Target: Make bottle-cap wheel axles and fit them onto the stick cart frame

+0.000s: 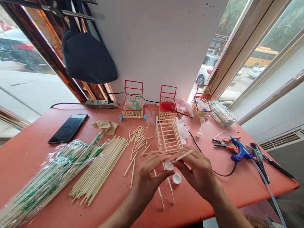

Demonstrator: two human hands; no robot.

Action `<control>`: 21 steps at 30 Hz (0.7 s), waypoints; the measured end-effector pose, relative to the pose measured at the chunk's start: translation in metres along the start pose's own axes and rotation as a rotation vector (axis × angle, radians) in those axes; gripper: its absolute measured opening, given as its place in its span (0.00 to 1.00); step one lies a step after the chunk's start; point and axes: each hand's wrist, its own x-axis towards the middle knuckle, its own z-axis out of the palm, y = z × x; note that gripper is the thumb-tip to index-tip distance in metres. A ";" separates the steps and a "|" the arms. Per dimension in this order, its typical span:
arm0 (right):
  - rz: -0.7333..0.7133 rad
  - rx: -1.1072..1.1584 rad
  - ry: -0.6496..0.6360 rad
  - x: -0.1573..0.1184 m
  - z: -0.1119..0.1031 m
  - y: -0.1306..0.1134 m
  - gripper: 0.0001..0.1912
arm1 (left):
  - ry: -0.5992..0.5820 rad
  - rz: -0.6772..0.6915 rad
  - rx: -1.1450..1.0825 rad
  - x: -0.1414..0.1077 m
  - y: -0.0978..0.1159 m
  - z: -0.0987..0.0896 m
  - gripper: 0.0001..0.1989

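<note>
Near the table's front, my left hand (pixel 150 172) pinches a white bottle cap (pixel 169 164) between thumb and fingers. My right hand (pixel 198 167) is closed on a short wooden stick (pixel 185 155), and its fingertips reach the cap's right side. Whether the stick touches the cap I cannot tell. Below the hands lies a second white cap (pixel 176 178), beside two thin sticks (pixel 171 191) with small pieces on them. Just beyond my fingers stands a stick-built frame (pixel 169 134) with slatted sides.
Cut stick pieces (pixel 140 139), long sticks (pixel 102 171) and a plastic-wrapped bundle (pixel 54 171) lie left, near a phone (pixel 68 128). Small red-trimmed carts (pixel 133 106) line the wall. At right are a blue glue gun (pixel 241 152) with its cord and pliers (pixel 220 143).
</note>
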 end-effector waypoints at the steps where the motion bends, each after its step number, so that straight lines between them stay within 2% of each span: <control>1: 0.002 -0.005 -0.001 0.000 0.000 0.000 0.11 | 0.002 0.000 -0.001 0.000 0.000 0.000 0.14; 21: 0.012 0.004 0.009 0.000 0.000 0.000 0.10 | 0.006 -0.007 0.013 0.001 0.002 0.000 0.13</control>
